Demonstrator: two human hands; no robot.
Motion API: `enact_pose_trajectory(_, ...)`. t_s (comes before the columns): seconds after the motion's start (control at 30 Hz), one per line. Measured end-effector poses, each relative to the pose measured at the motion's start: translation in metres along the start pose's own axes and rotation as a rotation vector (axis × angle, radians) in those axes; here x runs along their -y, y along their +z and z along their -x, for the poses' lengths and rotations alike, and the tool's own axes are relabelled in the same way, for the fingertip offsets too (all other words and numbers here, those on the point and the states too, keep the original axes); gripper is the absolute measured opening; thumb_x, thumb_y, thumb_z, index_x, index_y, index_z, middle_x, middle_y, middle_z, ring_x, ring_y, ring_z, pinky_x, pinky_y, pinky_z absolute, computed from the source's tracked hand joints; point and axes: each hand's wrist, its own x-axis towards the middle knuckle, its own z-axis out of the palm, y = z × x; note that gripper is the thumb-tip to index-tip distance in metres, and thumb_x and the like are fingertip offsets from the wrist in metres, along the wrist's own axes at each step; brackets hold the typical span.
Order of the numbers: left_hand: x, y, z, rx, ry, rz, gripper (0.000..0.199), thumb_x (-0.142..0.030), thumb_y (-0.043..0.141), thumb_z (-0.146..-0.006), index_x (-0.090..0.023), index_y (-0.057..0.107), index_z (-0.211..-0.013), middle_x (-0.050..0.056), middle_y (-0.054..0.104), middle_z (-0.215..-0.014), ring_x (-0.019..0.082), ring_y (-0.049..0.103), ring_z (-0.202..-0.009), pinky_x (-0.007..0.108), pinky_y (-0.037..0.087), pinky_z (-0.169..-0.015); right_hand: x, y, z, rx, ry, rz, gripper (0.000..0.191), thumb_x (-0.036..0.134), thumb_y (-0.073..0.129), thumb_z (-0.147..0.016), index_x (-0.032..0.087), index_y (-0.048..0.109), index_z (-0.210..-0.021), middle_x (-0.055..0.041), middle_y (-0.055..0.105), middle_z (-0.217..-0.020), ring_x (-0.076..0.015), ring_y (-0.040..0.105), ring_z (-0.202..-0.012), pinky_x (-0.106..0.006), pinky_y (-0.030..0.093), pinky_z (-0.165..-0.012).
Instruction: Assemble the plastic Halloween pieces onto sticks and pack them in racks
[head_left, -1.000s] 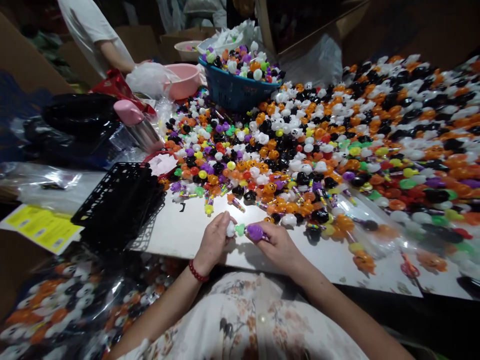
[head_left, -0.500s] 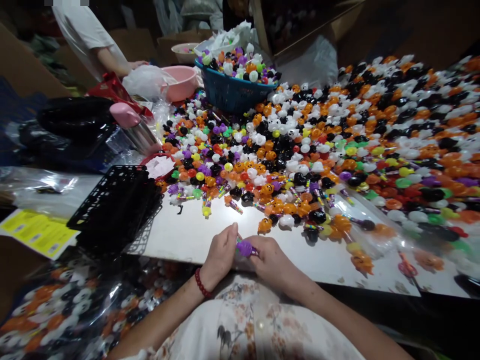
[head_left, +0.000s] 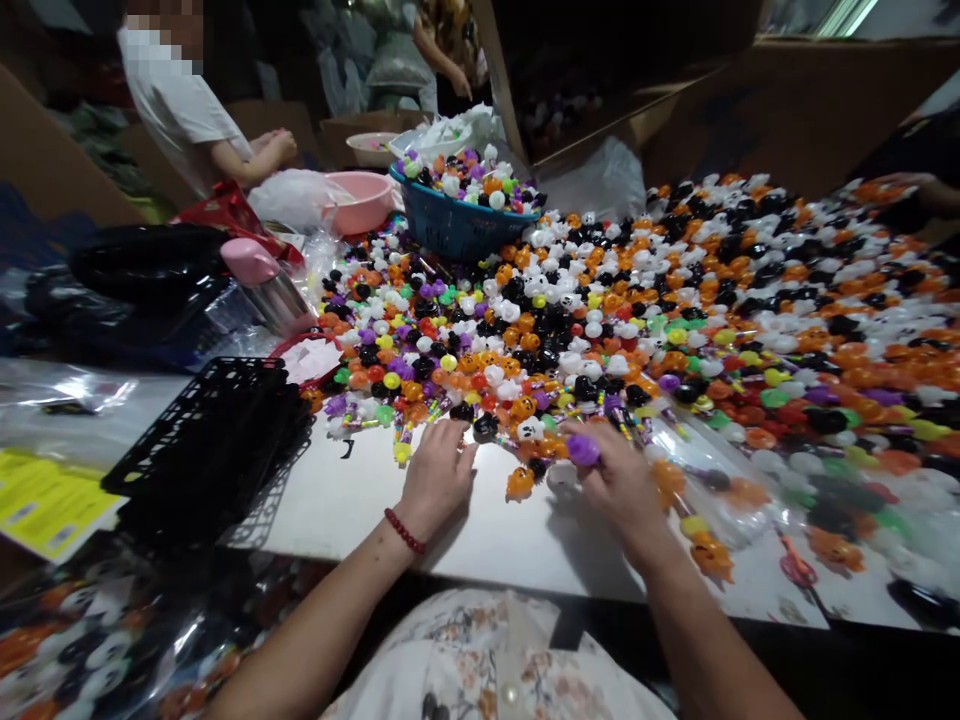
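My right hand (head_left: 621, 488) grips a small toy with a purple plastic head (head_left: 583, 450), held just above the near edge of the pile; whatever lies below the head is hidden by my fingers. To the left, my left hand (head_left: 437, 472) reaches to the pile's front edge, thumb and fingers apart, with nothing visible in it. Close to its fingertips lie a black toy head (head_left: 485, 428) and a tube with a yellow end (head_left: 403, 450). Between my hands, an orange pumpkin-like toy (head_left: 519, 484) rests on the white tabletop (head_left: 495, 530).
A huge heap of toys (head_left: 720, 260) spreads over the table. At the back stand a filled blue basket (head_left: 457, 228) and pink basin (head_left: 360, 203). Black plastic trays (head_left: 217, 440), a pink-topped flask (head_left: 274, 290) are left; red scissors (head_left: 796, 565) lie right. Other people stand behind.
My hands have parted from in front of my body and moved forward to the pile, the left one leftward, the right one rightward with the purple-headed toy. The view has tilted up slightly.
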Motion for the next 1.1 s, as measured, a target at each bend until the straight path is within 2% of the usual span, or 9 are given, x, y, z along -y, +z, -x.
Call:
enact_pose_trajectory(0.1, 0.003, 0.006, -0.024, -0.019, 0.002, -0.162, 0.024, -0.020, 0.053, -0.091, -0.016, 0.060, -0.114, 0.013, 0.061, -0.111, 0.030, 0.051, -0.107, 0.044, 0.044, -0.095, 0.022, 0.030, 0.015, 0.232, 0.072, -0.227, 0.021, 0.014, 0.051, -0.084, 0.020, 0.069, -0.092, -0.0046, 0.071, -0.085, -0.0206, 0.065, -0.077, -0.031, 0.050, -0.069)
enact_pose_trajectory(0.2, 0.013, 0.009, -0.044, 0.032, -0.014, -0.259, 0.032, -0.019, 0.058, -0.088, -0.017, 0.059, -0.119, 0.013, 0.061, -0.114, 0.032, 0.049, -0.107, 0.046, 0.045, -0.092, 0.041, 0.050, 0.028, 0.341, 0.134, -0.279, 0.009, 0.020, 0.055, -0.088, 0.020, 0.064, -0.086, -0.0030, 0.068, -0.081, -0.0191, 0.062, -0.074, -0.028, 0.046, -0.065)
enact_pose_trajectory(0.33, 0.026, 0.011, -0.057, 0.093, 0.019, -0.270, 0.029, -0.020, 0.064, -0.084, -0.016, 0.062, -0.112, 0.013, 0.062, -0.110, 0.032, 0.050, -0.105, 0.046, 0.046, -0.091, 0.049, 0.051, 0.036, 0.368, 0.246, -0.322, 0.022, 0.031, 0.055, -0.093, 0.019, 0.057, -0.112, -0.0042, 0.069, -0.089, -0.0192, 0.063, -0.076, -0.029, 0.048, -0.068)
enact_pose_trajectory(0.4, 0.030, 0.009, -0.057, 0.071, 0.028, -0.202, 0.028, -0.020, 0.066, -0.082, -0.016, 0.063, -0.109, 0.013, 0.062, -0.106, 0.031, 0.052, -0.103, 0.046, 0.046, -0.092, 0.045, 0.048, 0.035, 0.343, 0.250, -0.353, 0.031, 0.032, 0.048, -0.097, 0.019, 0.051, -0.125, -0.0075, 0.070, -0.101, -0.0207, 0.065, -0.088, -0.032, 0.051, -0.078)
enact_pose_trajectory(0.53, 0.029, -0.003, -0.045, 0.001, -0.073, 0.223, 0.026, -0.031, 0.066, -0.083, -0.019, 0.063, -0.106, 0.010, 0.062, -0.108, 0.025, 0.060, -0.098, 0.040, 0.050, -0.088, 0.035, 0.040, 0.027, 0.269, 0.162, -0.395, 0.038, 0.033, 0.041, -0.101, 0.021, 0.052, -0.136, -0.0115, 0.064, -0.129, -0.0234, 0.060, -0.117, -0.039, 0.047, -0.100)
enact_pose_trajectory(0.67, 0.013, -0.023, -0.022, 0.170, -0.234, 0.645, 0.036, -0.042, 0.071, -0.080, -0.020, 0.062, -0.108, 0.005, 0.064, -0.097, 0.018, 0.061, -0.083, 0.030, 0.050, -0.073, 0.034, 0.029, 0.019, 0.228, 0.095, -0.441, 0.035, 0.033, 0.049, -0.099, 0.023, 0.063, -0.129, -0.0096, 0.070, -0.120, -0.0229, 0.065, -0.110, -0.036, 0.051, -0.095)
enact_pose_trajectory(0.73, 0.002, -0.031, -0.011, 0.263, -0.261, 0.724, 0.035, -0.043, 0.067, -0.084, -0.020, 0.063, -0.110, 0.004, 0.063, -0.093, 0.017, 0.057, -0.081, 0.026, 0.046, -0.070, 0.036, 0.025, 0.017, 0.202, 0.093, -0.456, 0.033, 0.034, 0.053, -0.098, 0.024, 0.066, -0.126, -0.0082, 0.072, -0.114, -0.0221, 0.067, -0.105, -0.035, 0.053, -0.089)
enact_pose_trajectory(0.83, -0.012, -0.036, 0.002, 0.316, -0.269, 0.789, 0.034, -0.045, 0.060, -0.089, -0.019, 0.063, -0.111, 0.004, 0.061, -0.091, 0.015, 0.054, -0.078, 0.024, 0.043, -0.067, 0.040, 0.022, 0.017, 0.190, 0.087, -0.458, 0.029, 0.036, 0.056, -0.097, 0.024, 0.070, -0.119, -0.0070, 0.074, -0.106, -0.0208, 0.068, -0.095, -0.033, 0.054, -0.083)
enact_pose_trajectory(1.1, -0.021, -0.027, 0.016, 0.408, -0.262, 0.847, 0.033, -0.049, 0.055, -0.093, -0.020, 0.059, -0.109, 0.000, 0.055, -0.084, 0.011, 0.046, -0.069, 0.023, 0.039, -0.064, 0.047, 0.017, 0.020, 0.200, -0.012, -0.409, 0.022, 0.029, 0.058, -0.096, 0.021, 0.072, -0.110, -0.0056, 0.072, -0.091, -0.0163, 0.065, -0.079, -0.028, 0.049, -0.072)
